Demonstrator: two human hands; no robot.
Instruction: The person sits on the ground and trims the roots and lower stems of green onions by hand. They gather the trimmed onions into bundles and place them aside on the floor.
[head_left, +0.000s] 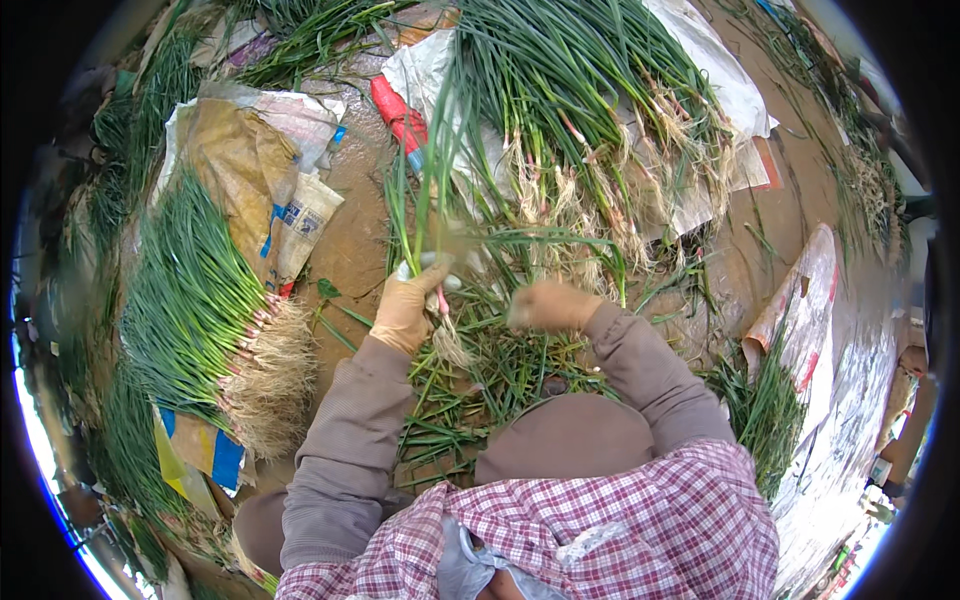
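My left hand (405, 304), in a pale glove, is closed around the lower stem of a green garlic plant (442, 300); its pink-white bulb end and roots hang below the fingers and its leaves point away from me. To its right is my right hand (551, 306), blurred, with curled fingers; whether it holds anything cannot be told. Beyond both hands a large heap of untrimmed green garlic (577, 112) lies on white sacking (701, 75). On the left lies a neat pile of green garlic (195, 307), roots towards me, on sacks (240, 165).
Loose leaf scraps (517, 375) cover the wet ground between my knees. A red wrapped object (397, 112) lies beside the white sacking. At the right are a rolled, stained sheet (799, 292) and a bunch of leaves (761, 420). More green plants (150, 127) line the far left.
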